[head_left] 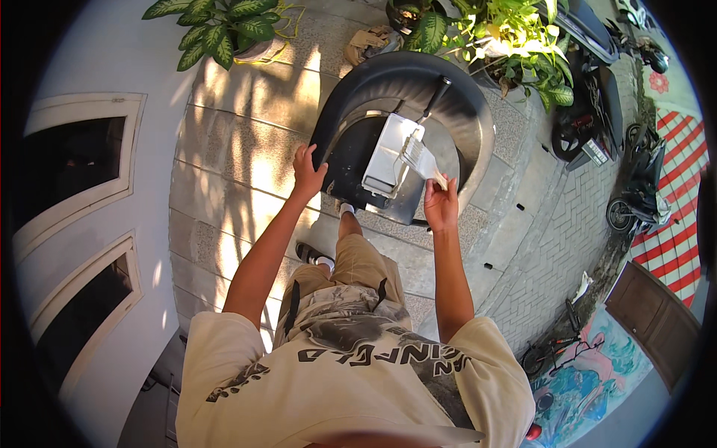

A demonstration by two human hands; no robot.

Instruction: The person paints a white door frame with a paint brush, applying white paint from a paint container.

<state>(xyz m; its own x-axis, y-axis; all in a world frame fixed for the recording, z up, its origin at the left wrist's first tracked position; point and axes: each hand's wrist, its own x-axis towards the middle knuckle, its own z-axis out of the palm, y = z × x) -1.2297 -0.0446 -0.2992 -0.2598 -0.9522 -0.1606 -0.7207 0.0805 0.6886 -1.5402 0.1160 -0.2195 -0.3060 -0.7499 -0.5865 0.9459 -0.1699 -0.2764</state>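
My right hand (441,205) is closed, its fingertips pinching the pale, narrow end of a white piece (426,161). That piece widens away from my fingers into a slatted grey-and-white part; its exact kind is unclear. Its far end overlaps a white rectangular tray-like box (385,153) on the seat of a black curved armchair (355,93). Behind the box, a black stick-like handle (439,95) leans toward the backrest. My left hand (308,173) holds nothing. Its fingers are spread beside the armchair's left arm; I cannot tell whether they touch it.
Potted plants (224,31) and a brown crumpled bag (371,45) stand beyond the armchair. A white wall with windows (75,168) runs along the left. Parked motorbikes (590,112) line the right, past the tiled paving (246,149). A bicycle (556,351) stands by a painted wall.
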